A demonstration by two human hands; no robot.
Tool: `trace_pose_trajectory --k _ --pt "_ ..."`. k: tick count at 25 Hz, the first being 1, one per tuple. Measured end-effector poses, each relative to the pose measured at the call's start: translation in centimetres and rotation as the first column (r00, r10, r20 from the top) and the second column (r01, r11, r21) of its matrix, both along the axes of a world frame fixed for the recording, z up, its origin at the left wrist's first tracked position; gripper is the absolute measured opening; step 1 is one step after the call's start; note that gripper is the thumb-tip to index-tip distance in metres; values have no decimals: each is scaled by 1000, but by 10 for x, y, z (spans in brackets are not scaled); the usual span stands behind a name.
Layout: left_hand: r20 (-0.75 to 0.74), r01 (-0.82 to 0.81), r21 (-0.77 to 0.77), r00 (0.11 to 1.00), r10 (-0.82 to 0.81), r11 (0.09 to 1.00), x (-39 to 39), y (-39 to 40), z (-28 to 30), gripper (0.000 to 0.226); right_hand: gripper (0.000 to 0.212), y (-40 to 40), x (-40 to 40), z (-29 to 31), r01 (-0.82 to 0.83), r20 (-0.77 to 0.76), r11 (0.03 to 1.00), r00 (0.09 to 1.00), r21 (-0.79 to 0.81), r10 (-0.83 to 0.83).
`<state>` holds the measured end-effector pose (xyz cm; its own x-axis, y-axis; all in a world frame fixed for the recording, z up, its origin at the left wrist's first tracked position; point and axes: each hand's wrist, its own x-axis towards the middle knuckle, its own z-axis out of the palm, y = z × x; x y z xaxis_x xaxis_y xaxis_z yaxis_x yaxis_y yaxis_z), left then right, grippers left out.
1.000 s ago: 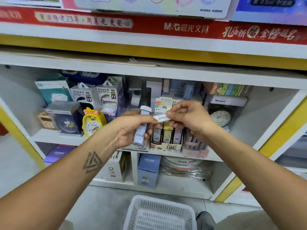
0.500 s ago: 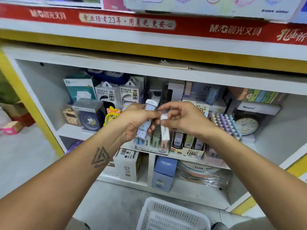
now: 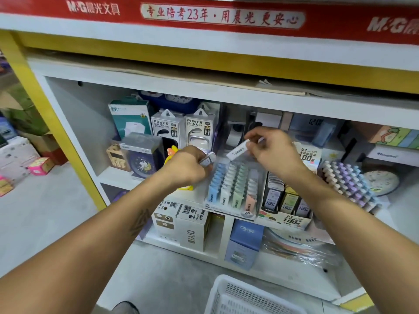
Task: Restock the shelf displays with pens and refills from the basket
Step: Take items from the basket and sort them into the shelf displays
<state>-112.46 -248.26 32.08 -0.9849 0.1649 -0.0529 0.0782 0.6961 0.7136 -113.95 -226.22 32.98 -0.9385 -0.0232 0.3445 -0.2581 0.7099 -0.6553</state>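
Hands parted; right hand [image 3: 273, 152] lifted refill [image 3: 237, 150] above display [image 3: 233, 189].

A white shelf unit [image 3: 226, 96] with yellow edging [image 3: 45, 114] stands on a pale grey floor [image 3: 45, 223], its inner walls plain white and evenly lit. Above it runs a red banner [image 3: 226, 19] printed with white and red lettering, over a white ledge and a yellow strip. At far left, cardboard boxes [image 3: 20, 152] sit on the floor beside the unit.
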Motion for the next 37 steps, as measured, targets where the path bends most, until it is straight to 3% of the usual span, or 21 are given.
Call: trace_pose_trajectory --k 2,4,7,11,16,21,24,29,37 --pt "-43 81 -210 995 -92 974 -2 -2 -6 19 20 -7 -8 -5 35 -104 982 994 186 -15" --pt "-50 157 -365 981 -188 918 0 -1 -12 15 19 -15 -14 -11 20 -106 967 994 252 6" --pt "-82 225 -448 953 -290 865 3 4 -19 4 13 -21 -23 -17 101 -174 897 984 430 -27" --pt "-109 281 -523 914 -390 804 4 13 -24 25 10 -18 -31 -17 160 -205 830 977 535 -56" --pt "-83 288 -542 916 -392 789 5 18 -24 27 17 -25 -35 -22 129 -98 769 991 626 -86" --pt "-103 284 -516 916 -388 808 2 17 -23 23 16 -18 -29 -4 244 -228 691 967 681 -116" --pt "-119 317 -490 898 -423 812 1 22 -24 29 10 -9 -18 1 226 -179 648 974 727 -138" --pt "-41 399 -521 871 -489 755 6 33 -28 53 23 0 -5 -5 20 101 731 987 682 -121" --pt "-16 434 -552 848 -529 712 5 36 -30 64 25 5 -2 -7 -45 124 688 990 724 -66"
